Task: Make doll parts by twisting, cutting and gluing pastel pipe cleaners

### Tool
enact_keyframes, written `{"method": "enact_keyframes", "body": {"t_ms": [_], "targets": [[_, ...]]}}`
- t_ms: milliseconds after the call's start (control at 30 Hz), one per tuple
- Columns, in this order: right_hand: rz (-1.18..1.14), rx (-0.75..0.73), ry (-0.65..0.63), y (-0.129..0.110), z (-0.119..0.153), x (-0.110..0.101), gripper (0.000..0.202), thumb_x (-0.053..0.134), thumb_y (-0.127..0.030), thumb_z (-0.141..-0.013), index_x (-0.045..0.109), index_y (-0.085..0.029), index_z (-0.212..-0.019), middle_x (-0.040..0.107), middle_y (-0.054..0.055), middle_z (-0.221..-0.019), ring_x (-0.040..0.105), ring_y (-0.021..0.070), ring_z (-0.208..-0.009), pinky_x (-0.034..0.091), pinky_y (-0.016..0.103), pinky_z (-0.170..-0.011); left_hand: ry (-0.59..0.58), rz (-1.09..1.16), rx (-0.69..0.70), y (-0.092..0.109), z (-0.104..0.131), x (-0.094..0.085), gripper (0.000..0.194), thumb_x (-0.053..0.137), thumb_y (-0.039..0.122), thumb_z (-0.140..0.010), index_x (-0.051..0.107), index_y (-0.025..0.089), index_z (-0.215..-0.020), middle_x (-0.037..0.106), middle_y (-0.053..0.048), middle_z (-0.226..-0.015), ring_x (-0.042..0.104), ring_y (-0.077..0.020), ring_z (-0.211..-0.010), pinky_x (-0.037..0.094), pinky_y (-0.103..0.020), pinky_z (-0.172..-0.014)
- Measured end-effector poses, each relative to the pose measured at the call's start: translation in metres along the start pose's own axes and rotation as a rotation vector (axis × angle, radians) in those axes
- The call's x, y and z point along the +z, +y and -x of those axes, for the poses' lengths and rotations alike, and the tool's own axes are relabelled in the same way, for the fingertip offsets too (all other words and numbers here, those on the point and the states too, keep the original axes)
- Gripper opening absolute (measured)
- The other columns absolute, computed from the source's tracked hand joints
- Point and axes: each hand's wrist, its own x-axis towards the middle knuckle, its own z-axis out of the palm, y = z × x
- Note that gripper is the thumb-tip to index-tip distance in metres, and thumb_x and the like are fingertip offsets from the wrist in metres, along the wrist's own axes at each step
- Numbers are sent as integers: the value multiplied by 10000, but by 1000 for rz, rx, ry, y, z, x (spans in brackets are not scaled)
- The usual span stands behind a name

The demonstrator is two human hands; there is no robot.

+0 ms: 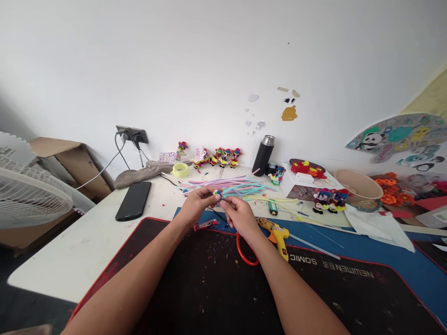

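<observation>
My left hand (pixel 199 204) and my right hand (pixel 241 217) meet above the black mat, fingertips pinched close together. Between them is a small blue, white and yellow fuzzy piece (pixel 218 193), mostly covered by the fingers. A pale purple pipe cleaner (pixel 239 193) shows just behind my right fingers; whether it joins the piece I cannot tell. Beyond the hands lies a pile of pastel pipe cleaners (pixel 251 186). Red-handled scissors (pixel 247 255) lie partly under my right wrist, beside a yellow glue gun (pixel 280 236). A small red packet (pixel 206 225) is near my left wrist.
Several colourful fuzzy figures (pixel 226 158) stand along the wall near a black thermos (pixel 264 156). A phone (pixel 133 201) and yellow tape roll (pixel 180 170) are at left, with a fan (pixel 31 186) beyond the table edge. A beige bowl (pixel 356 184) stands right.
</observation>
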Motion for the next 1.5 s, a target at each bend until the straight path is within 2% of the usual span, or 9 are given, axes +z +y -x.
{"method": "enact_keyframes", "body": {"t_ms": [200, 367, 500, 733, 900, 1100, 1233, 1500], "targets": [[-71, 34, -20, -3, 1, 0, 420, 682, -582, -869, 651, -188, -1009, 484, -91, -495, 389, 88, -357, 286, 224, -374, -34, -102, 23, -2, 1, -2, 399, 918, 442, -648, 743, 175, -887, 624, 16, -689, 502, -126, -611, 394, -261, -586], [-337, 120, -47, -14, 5, -1, 397, 748, -558, -833, 596, -194, -875, 427, -95, -519, 350, 62, -379, 175, 214, -389, -133, 113, -21, 3, 4, -3, 417, 817, 538, -780, 772, 150, -927, 664, -43, -741, 552, -134, -642, 409, -260, -599], [-431, 152, -118, -18, 6, -1, 417, 776, -550, -817, 550, -200, -825, 414, -100, -514, 311, 52, -379, 159, 217, -397, -142, 207, -70, 4, 3, -5, 368, 863, 440, -758, 798, 160, -988, 706, -64, -792, 580, -135, -649, 414, -260, -599], [-517, 169, -186, -16, 8, -2, 381, 776, -509, -845, 568, -189, -838, 400, -105, -500, 291, 44, -376, 157, 214, -407, -131, 272, -104, 3, 3, -5, 380, 913, 348, -707, 815, 159, -1022, 713, -64, -794, 583, -132, -658, 422, -246, -606], [-557, 177, -213, -16, 8, -3, 347, 773, -475, -860, 614, -168, -845, 398, -101, -494, 291, 40, -373, 173, 208, -403, -132, 286, -95, 7, 5, -3, 417, 916, 337, -708, 809, 149, -1065, 685, -39, -752, 550, -105, -625, 370, -229, -573], [-555, 174, -219, -16, 8, -1, 346, 758, -474, -870, 669, -140, -873, 394, -96, -489, 294, 39, -368, 171, 207, -401, -122, 244, -77, 8, 5, -2, 356, 919, 354, -701, 807, 145, -967, 675, -25, -727, 526, -102, -612, 333, -237, -566], [-564, 184, -198, -15, 8, -1, 350, 786, -465, -846, 630, -154, -808, 418, -88, -505, 311, 39, -370, 162, 212, -402, -130, 206, -73, 6, 4, -4, 333, 900, 367, -727, 783, 149, -950, 670, -26, -716, 533, -113, -610, 331, -239, -561], [-608, 188, -222, -13, 6, 0, 440, 738, -571, -871, 601, -163, -782, 448, -78, -518, 309, 38, -361, 156, 220, -398, -110, 186, -44, 5, 3, -4, 336, 902, 365, -721, 775, 153, -949, 660, -23, -769, 532, -101, -604, 321, -231, -551]]}}
